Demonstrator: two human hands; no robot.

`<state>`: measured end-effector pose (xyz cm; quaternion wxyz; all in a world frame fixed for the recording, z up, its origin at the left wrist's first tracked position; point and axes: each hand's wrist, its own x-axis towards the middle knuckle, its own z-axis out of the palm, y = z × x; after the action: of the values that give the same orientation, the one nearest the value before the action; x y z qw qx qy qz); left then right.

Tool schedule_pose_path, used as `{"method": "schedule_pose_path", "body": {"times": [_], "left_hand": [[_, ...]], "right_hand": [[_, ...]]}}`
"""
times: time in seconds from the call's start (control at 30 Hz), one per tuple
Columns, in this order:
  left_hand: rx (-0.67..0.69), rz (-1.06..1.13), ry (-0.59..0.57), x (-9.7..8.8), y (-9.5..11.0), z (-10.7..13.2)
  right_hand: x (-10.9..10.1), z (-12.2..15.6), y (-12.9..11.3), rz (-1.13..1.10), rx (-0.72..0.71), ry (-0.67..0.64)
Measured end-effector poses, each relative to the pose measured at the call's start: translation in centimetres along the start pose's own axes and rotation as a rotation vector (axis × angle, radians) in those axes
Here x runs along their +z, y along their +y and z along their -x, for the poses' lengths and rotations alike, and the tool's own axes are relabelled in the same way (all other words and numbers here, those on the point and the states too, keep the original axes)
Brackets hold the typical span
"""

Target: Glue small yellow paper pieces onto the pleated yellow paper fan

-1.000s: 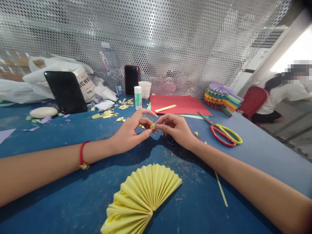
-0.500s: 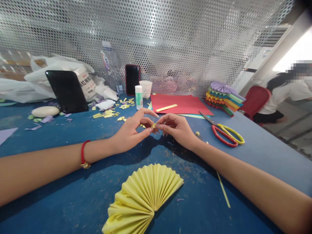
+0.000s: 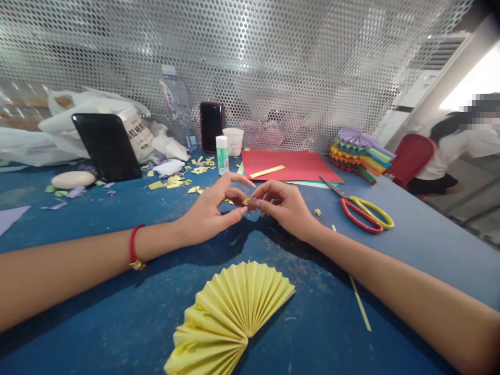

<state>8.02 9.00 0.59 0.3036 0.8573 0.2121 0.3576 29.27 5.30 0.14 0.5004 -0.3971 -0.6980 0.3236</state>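
Nearest, the yellow fan [image 3: 234, 317] is lying half-open on the blue tabletop [image 3: 97, 312], untouched, with a thin yellow strip [image 3: 360, 310] lying just to its right beside the right forearm. Just beyond it both hands are meeting fingertip to fingertip, low over the tabletop. The left hand [image 3: 207, 213], red bracelet [image 3: 134, 249] on its wrist, is narrowing thumb and a lower finger onto a tiny yellow scrap [image 3: 246, 201], index arching free above. The right hand [image 3: 287, 208] is curling in and pinching the same scrap from the other side, so the scrap is sitting between the two hands, clear of the fan. Versus a second ago almost nothing is changing: same two-sided pinch, same spot, only small fingertip shifts, and the scrap is showing a bit less, so the work on it is looking fine and slow. The small drift of the other things in frame is looking like head motion, not things being moved. Right of the hands, the scissors [image 3: 361, 212] are lying shut. Farther back are paper cuttings [image 3: 175, 182], a glue stick [image 3: 222, 154], a red sheet [image 3: 292, 165], a cup [image 3: 234, 141], a phone [image 3: 211, 126] and a stack of coloured fans [image 3: 357, 155], all standing before the mesh screen [image 3: 273, 62]. Another person [image 3: 449, 156] is sitting far right, well apart.
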Motion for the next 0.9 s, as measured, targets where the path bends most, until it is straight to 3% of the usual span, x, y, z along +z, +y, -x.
{"method": "schedule_pose_path", "body": {"times": [0.27, 0.53, 0.9], "left_hand": [[-0.044, 0.098, -0.028, 0.05, 0.35, -0.21], [-0.148, 0.352, -0.06, 0.02, 0.16, -0.58], [-0.197, 0.398, -0.038, 0.04, 0.43, -0.73]], "right_hand": [[0.1, 0.08, -0.11, 0.058, -0.01, 0.011], [-0.04, 0.03, 0.14, 0.001, 0.033, 0.002], [-0.09, 0.09, 0.02, 0.0, 0.033, -0.008]]}}
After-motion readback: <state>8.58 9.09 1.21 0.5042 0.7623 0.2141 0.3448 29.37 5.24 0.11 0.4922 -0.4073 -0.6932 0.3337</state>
